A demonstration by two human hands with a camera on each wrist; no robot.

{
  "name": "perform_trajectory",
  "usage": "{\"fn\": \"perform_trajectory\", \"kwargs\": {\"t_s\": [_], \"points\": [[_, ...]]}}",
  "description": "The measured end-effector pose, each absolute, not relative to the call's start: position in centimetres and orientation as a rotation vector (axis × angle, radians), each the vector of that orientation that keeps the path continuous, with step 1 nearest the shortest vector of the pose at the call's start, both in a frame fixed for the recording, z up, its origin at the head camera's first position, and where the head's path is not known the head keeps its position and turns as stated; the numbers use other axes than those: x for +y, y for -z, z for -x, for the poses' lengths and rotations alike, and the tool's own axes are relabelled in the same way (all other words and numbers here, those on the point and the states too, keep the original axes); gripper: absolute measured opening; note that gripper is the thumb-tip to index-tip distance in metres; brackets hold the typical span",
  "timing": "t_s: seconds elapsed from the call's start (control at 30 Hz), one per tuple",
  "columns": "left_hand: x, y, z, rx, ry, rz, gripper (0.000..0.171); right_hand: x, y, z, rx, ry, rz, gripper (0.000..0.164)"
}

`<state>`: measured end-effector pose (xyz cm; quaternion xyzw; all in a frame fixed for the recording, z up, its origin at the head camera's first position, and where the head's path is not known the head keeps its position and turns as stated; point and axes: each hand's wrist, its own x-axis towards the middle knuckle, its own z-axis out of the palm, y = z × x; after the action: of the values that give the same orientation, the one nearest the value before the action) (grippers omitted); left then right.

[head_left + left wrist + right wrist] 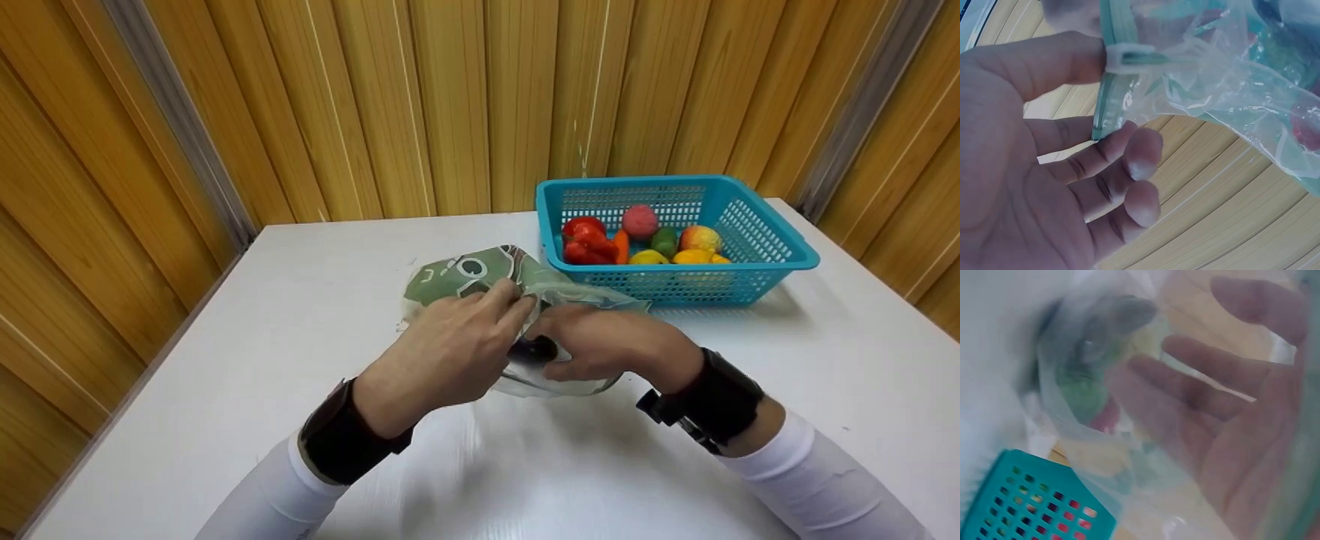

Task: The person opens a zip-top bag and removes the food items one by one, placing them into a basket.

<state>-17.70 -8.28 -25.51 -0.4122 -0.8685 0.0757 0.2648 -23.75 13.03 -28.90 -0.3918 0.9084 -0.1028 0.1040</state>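
A see-through zip bag [472,276], green with a printed cartoon face, lies over the middle of the table. At its mouth my left hand [457,345] pinches the edge between thumb and index finger, close to the white zip slider [1129,59]. My right hand [600,341] reaches inside the bag; the right wrist view shows its fingers extended behind the clear plastic. A dark, shiny rounded item [534,349] sits at the opening, between the hands. Deeper in the bag are a green item [1081,394] and a reddish one [1306,126], both blurred by plastic.
A blue plastic basket [806,259] stands at the back right, just beyond the bag. In it lie a red bell pepper [585,241], a carrot [622,246] and several fruits. Wood-patterned panels [450,105] close off the white table's [315,300] back and sides.
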Motion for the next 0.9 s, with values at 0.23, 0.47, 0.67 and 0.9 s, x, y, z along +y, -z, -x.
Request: {"fn": "perform_trajectory", "kwargs": {"t_s": [0.23, 0.47, 0.67, 0.9], "points": [[-8.2, 25.4, 17.7, -2.357, -0.198, 1.152, 0.042, 12.4, 30.8, 24.6, 2.693, 0.220, 1.079, 0.076], [-8.2, 25.7, 17.8, -2.328, -0.186, 1.164, 0.030, 11.5, 32.9, 25.4, 2.694, 0.058, 1.267, 0.032], [-8.3, 25.7, 17.8, -2.340, -0.173, 1.157, 0.031, 11.6, 33.7, 25.7, 2.698, 0.078, 1.461, 0.011], [-8.2, 25.6, 17.8, -2.340, -0.183, 1.139, 0.030, 12.2, 32.4, 25.6, 2.683, 0.220, 1.655, 0.015]]}}
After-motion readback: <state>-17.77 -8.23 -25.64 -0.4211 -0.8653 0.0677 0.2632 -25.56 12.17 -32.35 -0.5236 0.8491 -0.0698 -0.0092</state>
